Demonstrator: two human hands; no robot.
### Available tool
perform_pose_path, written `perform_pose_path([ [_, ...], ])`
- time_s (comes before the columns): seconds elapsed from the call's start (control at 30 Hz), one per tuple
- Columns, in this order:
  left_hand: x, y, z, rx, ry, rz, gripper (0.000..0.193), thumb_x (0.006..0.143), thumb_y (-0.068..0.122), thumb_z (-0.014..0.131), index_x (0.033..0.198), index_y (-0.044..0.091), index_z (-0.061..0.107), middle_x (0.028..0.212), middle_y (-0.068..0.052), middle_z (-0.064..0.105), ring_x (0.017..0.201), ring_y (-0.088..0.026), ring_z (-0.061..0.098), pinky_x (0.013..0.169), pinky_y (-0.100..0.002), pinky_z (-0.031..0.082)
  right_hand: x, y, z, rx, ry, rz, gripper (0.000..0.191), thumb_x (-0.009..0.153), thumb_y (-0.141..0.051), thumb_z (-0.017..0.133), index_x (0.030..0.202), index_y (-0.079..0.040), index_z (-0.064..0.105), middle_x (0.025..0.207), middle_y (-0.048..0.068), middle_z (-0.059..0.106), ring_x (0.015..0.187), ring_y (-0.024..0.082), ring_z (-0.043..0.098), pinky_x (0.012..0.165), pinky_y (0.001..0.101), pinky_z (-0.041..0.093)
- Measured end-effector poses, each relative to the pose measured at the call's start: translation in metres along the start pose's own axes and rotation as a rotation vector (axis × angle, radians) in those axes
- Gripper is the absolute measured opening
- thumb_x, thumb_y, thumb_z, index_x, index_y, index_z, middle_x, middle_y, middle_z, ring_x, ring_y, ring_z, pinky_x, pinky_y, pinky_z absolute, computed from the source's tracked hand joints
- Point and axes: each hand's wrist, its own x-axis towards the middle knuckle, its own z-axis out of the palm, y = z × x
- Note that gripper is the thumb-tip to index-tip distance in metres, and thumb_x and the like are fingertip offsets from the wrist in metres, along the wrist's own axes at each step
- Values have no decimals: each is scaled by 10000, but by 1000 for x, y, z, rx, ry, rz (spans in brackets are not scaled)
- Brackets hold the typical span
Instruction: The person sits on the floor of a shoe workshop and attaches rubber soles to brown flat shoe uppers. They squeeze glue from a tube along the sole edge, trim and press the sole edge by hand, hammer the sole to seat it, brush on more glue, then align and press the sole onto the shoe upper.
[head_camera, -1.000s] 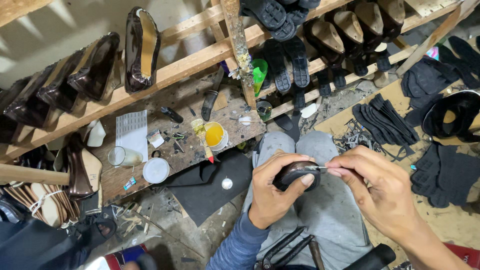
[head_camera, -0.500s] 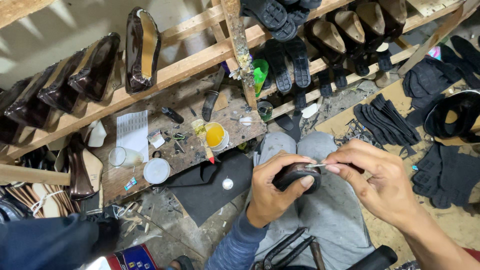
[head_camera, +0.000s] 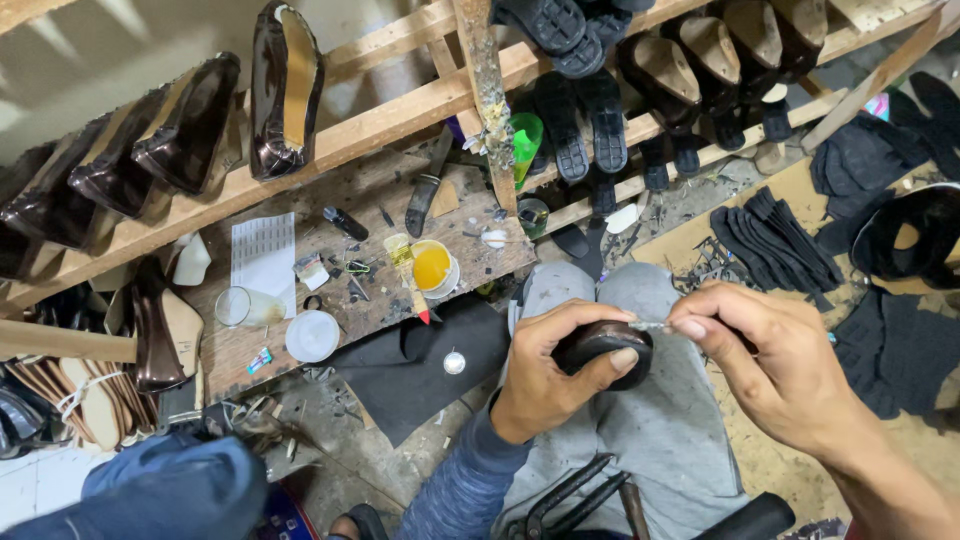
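Note:
My left hand (head_camera: 545, 375) grips a small dark rounded shoe part (head_camera: 600, 345) over my grey trousered lap. My right hand (head_camera: 770, 365) pinches a thin, pale metal tool (head_camera: 650, 326) whose tip touches the top edge of the shoe part. Both hands sit close together, thumbs nearly meeting. What lies under my left palm is hidden.
A low wooden workboard (head_camera: 390, 270) holds a pot of yellow glue (head_camera: 432, 266) with a brush, a white lid (head_camera: 312, 335), a paper sheet and small tools. Wooden racks (head_camera: 400, 110) carry dark shoes and black soles. Black cut pieces (head_camera: 775, 245) lie right. A person's blue sleeve (head_camera: 160, 490) is bottom left.
My hands stay on the shoe part with only slight shifts. The blue sleeve at the bottom left has moved further into view.

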Motion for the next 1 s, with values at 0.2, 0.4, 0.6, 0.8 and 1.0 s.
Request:
perform_pose_path([
  [0.2,5,-8,-58,-62,3,29,284,937,117,766,1183,-8,699,1094,-111,753,996,-163,733,917,-287,578,29,-32,43,-3,26,206,165,830,-76,769,992,-43,761,818,50,702,577,158,610,505,286,463],
  [0.4,-2,5,-113,-92,-10,11,284,942,108,749,1197,-6,695,1125,-112,759,1033,-168,741,952,-295,584,57,-79,78,-52,59,13,115,819,-60,741,929,-27,739,780,66,695,624,156,635,525,279,487],
  [0.6,-13,18,-125,-77,-4,22,284,937,117,762,1186,-6,702,1104,-110,758,1011,-170,740,928,-294,584,64,-99,78,-169,-28,-13,94,842,-48,719,934,-26,724,779,104,691,632,226,681,563,321,509],
  [0.8,-12,17,-121,-86,7,-3,295,932,126,767,1189,-5,704,1096,-112,757,1003,-171,742,910,-292,588,61,-89,83,34,-17,24,137,825,-88,752,939,-19,718,818,61,751,691,163,718,578,265,567],
  [1.0,-9,16,-120,-82,1,44,286,941,102,759,1200,-2,698,1124,-118,757,1029,-182,740,938,-295,581,57,-83,83,-7,75,-85,97,840,-70,729,918,-13,730,827,66,757,682,128,747,574,252,555],
])
